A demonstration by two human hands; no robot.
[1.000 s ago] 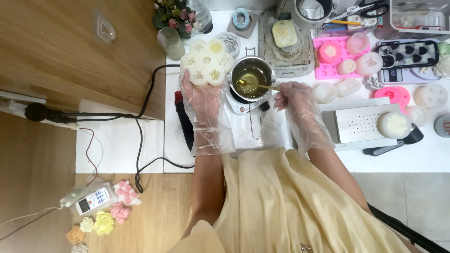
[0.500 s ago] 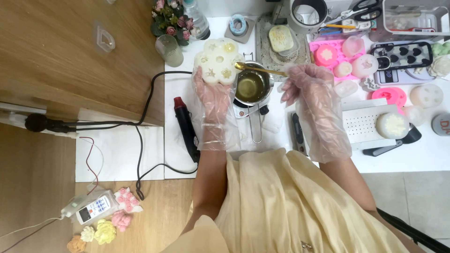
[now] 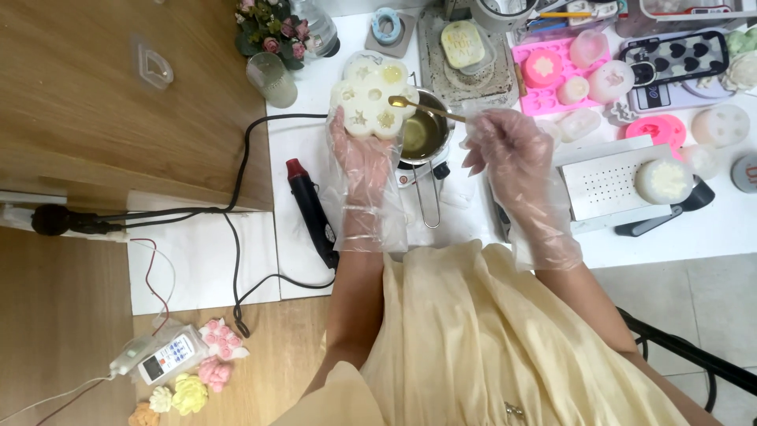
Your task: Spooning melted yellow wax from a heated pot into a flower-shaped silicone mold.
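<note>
The left hand [image 3: 364,162], in a loose clear plastic glove, holds up a white flower-shaped silicone mould [image 3: 371,99] from underneath, fingers spread beneath its near edge, above the white tabletop [image 3: 300,142] and just beside the small steel pot of yellowish liquid [image 3: 422,130]. The mould shows several shallow cavities, some already tinted yellow. It looks soft and floppy, the sort of thing that sags if pinched at 1 corner, so a broad flat palm under the middle, as here, seems the sound way to carry it level.

The right hand [image 3: 505,150], also gloved, pinches the far end of a slim gold-coloured spoon [image 3: 422,108] between thumb and fingertips, the other fingers fanned loose. The spoon's bowl hovers over the mould's right-hand cavities. It reads as light and stiff, though a gloved pinch may be slippery. The liquid is likely hot and quick to spill, so a steady, level hold matters.

Nearby lie a black heat tool with a red tip [image 3: 311,209], a pink mould tray [image 3: 552,75] and a white perforated box [image 3: 603,185].
</note>
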